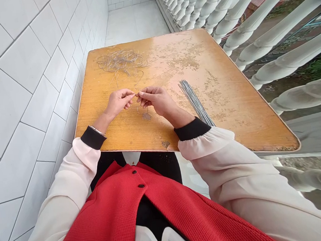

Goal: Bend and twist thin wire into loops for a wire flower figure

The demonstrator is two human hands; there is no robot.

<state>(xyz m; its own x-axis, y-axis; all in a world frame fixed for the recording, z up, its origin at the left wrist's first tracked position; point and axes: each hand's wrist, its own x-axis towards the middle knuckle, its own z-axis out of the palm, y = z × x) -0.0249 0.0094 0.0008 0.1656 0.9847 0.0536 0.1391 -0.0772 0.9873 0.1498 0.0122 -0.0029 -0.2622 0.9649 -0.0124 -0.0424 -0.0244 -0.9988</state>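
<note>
Over the near left part of the table, my left hand (121, 101) and my right hand (155, 99) meet fingertip to fingertip. Both are closed in a pinch on a thin wire (139, 109); a loop of it seems to hang below the right fingers. The exact grip point is too small to make out. Beyond my hands lies a loose tangle of thin wire (123, 61). To the right of my right wrist rests a bundle of straight grey metal rods (195, 102), its near end partly hidden by my sleeve.
The worn wooden table (241, 109) has peeling patches and a dark chip at its near edge. A white tiled wall (32, 83) runs close along the left. White balusters (269, 45) line the right side, and a pale floor (135, 20) stretches behind.
</note>
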